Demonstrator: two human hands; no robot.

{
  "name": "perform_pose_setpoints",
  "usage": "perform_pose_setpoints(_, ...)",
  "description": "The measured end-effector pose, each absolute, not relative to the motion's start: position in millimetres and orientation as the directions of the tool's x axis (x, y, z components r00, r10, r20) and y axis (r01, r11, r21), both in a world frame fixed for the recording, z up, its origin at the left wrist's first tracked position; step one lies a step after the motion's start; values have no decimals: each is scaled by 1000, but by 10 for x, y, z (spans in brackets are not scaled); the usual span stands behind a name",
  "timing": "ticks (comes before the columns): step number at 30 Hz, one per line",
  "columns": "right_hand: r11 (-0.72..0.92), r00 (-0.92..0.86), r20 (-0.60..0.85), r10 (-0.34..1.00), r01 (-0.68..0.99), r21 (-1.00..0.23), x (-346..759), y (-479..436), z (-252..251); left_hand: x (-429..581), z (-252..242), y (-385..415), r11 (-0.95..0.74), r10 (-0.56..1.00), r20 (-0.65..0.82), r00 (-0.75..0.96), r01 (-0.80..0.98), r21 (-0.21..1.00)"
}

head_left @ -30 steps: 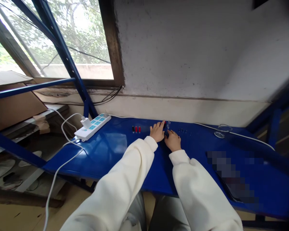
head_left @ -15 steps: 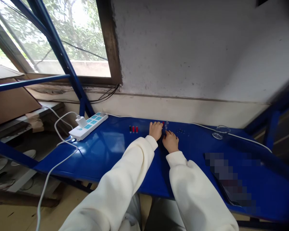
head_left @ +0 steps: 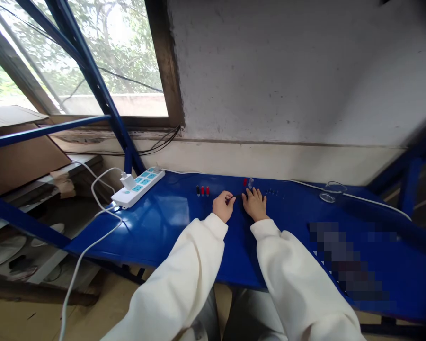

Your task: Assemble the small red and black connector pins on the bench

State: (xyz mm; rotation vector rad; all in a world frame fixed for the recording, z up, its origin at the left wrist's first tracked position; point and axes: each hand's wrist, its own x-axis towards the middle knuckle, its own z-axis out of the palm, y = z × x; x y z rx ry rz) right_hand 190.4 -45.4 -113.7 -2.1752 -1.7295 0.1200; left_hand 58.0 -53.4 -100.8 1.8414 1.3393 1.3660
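My left hand [head_left: 223,205] is curled, thumb and fingers pinched around something small and dark that I cannot make out. Close by on its right, my right hand [head_left: 254,204] reaches over the blue tabletop with its fingers stretched out. Just past those fingertips are small clear pieces [head_left: 250,183], and a short red cylinder [head_left: 245,182] lies beside them. Left of both hands, a black cylinder [head_left: 198,191] stands in a row with two red cylinders [head_left: 205,191]. Several tiny dark bits [head_left: 271,192] are scattered to the right of my right hand.
A white power strip [head_left: 138,187] with a plugged-in charger lies at the table's left end, its cable hanging over the front edge. Two clear round dishes [head_left: 327,197] sit at the back right. A blurred-out dark object [head_left: 344,260] lies front right. A wall closes off the back.
My left hand has drawn back from the red cylinder, which now shows fully, and its fingers have curled into a pinch. The right hand's fingers have stretched forward toward the clear pieces.
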Motion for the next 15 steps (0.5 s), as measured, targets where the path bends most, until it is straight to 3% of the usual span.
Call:
perform_pose_setpoints(5,-203,256,141,956,928,-313,1905,-397,-1157,569,-1107,-503,-364,922,386,-46,244,899)
perform_pose_setpoints(15,-184,243,154,958,929,-322,1927,-304,-1171,592,-1082,-529,-421,894,446,-53,247,873)
